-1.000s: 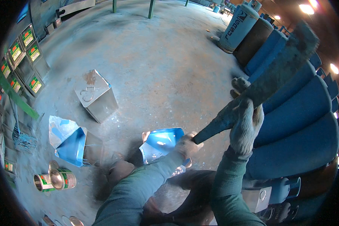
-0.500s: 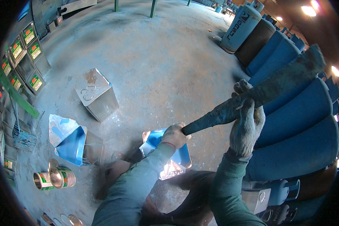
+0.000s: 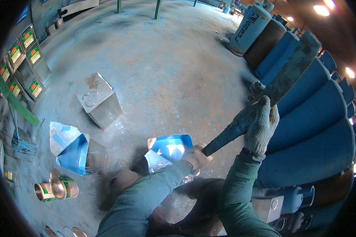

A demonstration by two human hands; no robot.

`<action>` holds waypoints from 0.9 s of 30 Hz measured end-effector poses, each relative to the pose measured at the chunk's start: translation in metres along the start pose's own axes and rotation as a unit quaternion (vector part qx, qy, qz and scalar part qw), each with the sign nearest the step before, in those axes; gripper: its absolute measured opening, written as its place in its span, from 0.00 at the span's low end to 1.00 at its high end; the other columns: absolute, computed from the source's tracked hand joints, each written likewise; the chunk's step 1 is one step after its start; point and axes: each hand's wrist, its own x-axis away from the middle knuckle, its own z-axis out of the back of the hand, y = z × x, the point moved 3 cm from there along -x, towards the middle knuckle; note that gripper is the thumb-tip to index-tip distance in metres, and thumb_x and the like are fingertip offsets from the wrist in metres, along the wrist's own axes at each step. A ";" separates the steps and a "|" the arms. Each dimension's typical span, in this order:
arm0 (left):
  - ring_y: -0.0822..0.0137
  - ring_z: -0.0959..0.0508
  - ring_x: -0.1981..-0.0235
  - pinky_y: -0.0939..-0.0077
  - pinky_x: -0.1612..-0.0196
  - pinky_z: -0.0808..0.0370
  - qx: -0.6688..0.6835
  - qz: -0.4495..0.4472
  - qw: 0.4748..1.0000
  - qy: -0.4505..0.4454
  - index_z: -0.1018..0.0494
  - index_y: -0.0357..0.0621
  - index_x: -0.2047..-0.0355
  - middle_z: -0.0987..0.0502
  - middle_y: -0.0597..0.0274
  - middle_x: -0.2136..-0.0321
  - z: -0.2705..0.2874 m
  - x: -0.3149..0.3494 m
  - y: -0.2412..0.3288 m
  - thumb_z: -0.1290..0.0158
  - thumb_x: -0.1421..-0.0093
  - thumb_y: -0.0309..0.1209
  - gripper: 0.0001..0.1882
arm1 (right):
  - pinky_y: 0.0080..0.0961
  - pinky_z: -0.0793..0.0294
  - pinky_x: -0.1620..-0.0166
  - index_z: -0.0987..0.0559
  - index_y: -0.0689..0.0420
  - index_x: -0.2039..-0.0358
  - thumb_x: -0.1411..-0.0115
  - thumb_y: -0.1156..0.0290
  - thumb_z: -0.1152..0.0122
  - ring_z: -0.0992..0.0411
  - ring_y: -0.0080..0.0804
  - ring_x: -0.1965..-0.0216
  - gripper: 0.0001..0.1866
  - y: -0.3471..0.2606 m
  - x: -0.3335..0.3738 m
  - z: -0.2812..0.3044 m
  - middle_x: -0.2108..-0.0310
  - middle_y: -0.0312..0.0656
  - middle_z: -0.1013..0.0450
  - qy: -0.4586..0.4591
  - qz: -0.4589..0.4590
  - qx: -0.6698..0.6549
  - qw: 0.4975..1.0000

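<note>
In white work gloves, both my hands hold a long machete-like tool [image 3: 296, 65] with a broad, dull, paint-crusted blade and a square end. My left hand [image 3: 196, 156] is closed round the narrow handle end. My right hand [image 3: 263, 122] grips farther up, where the blade starts to widen, its thumb along the near face. The blade slants up to the far right. Beneath my left wrist stands a square metal tin [image 3: 172, 138], its top cut open and bent back, blue inside. My left forearm hides part of it.
At left lie another cut-open blue-lined tin [image 3: 97, 158] and two small round cans [image 3: 65, 187]. Beyond stands a closed square tin [image 3: 103, 104]. Labelled tins [image 3: 21, 63] are stacked along the left. Large blue gas cylinders [image 3: 312, 126] line the right, close to the blade.
The tool has tilted more steeply, its broad end swinging left. My left hand has moved slightly right and down, uncovering more of the tin below. Both hands keep their grip.
</note>
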 end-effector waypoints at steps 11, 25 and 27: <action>0.46 0.17 0.54 0.56 0.50 0.21 -0.058 0.015 0.992 0.107 0.21 0.43 0.54 0.16 0.45 0.59 0.060 -0.016 -0.020 0.34 0.46 0.45 0.24 | 0.33 0.28 0.42 0.20 0.63 0.45 0.26 0.62 0.44 0.24 0.34 0.47 0.18 0.000 0.009 -0.004 0.48 0.48 0.21 -0.036 0.025 -0.010 0.999; 0.48 0.17 0.52 0.59 0.48 0.22 0.003 0.003 0.999 0.035 0.24 0.42 0.48 0.17 0.43 0.57 0.000 -0.002 -0.005 0.37 0.43 0.47 0.28 | 0.18 0.29 0.72 0.24 0.66 0.41 0.29 0.69 0.43 0.28 0.21 0.75 0.20 -0.019 0.008 -0.009 0.74 0.32 0.28 -0.033 -0.014 0.000 0.999; 0.47 0.17 0.53 0.57 0.49 0.21 -0.055 0.002 0.998 0.029 0.22 0.42 0.50 0.16 0.45 0.59 0.001 0.001 -0.009 0.35 0.43 0.44 0.26 | 0.21 0.29 0.65 0.23 0.65 0.42 0.28 0.66 0.42 0.28 0.22 0.68 0.20 -0.008 0.001 -0.010 0.66 0.35 0.25 -0.002 -0.036 0.015 0.999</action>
